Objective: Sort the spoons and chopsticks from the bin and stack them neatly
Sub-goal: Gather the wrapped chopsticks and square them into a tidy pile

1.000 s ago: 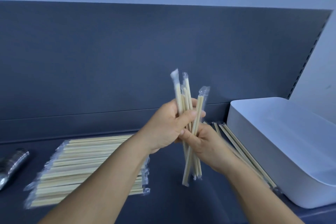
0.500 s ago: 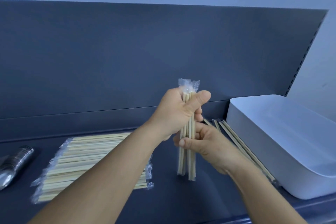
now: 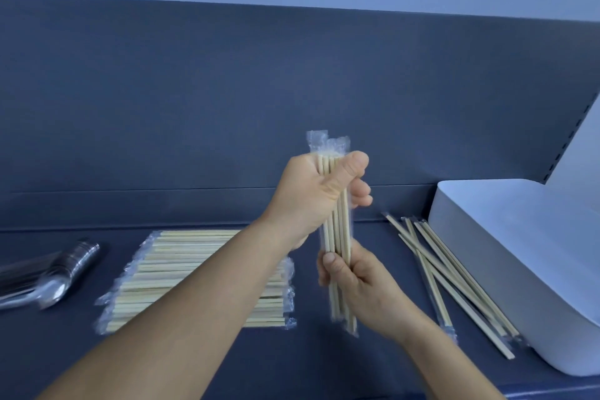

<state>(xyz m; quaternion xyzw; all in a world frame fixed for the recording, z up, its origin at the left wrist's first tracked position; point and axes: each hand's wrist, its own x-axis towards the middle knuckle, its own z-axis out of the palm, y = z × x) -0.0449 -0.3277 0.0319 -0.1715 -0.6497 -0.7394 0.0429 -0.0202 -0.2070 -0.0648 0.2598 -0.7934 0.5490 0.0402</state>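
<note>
a stack of silver metal spoons (image 3: 48, 273) lies far left on the dark blue shelf (image 3: 373, 364); right of it, a pile of plastic-wrapped wooden chopsticks (image 3: 181, 273). loose wrapped chopsticks (image 3: 454, 279) lie just beside the white plastic bin (image 3: 526, 269) at far right.

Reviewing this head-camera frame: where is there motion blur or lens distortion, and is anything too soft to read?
Head view: the right hand and the lower end of the held chopsticks are smeared by motion; the left hand is sharper. The spoons at the left edge are blurred, count unreadable. The wide lens bows the back panel's top edge. Lighting is flat and bluish.
</note>
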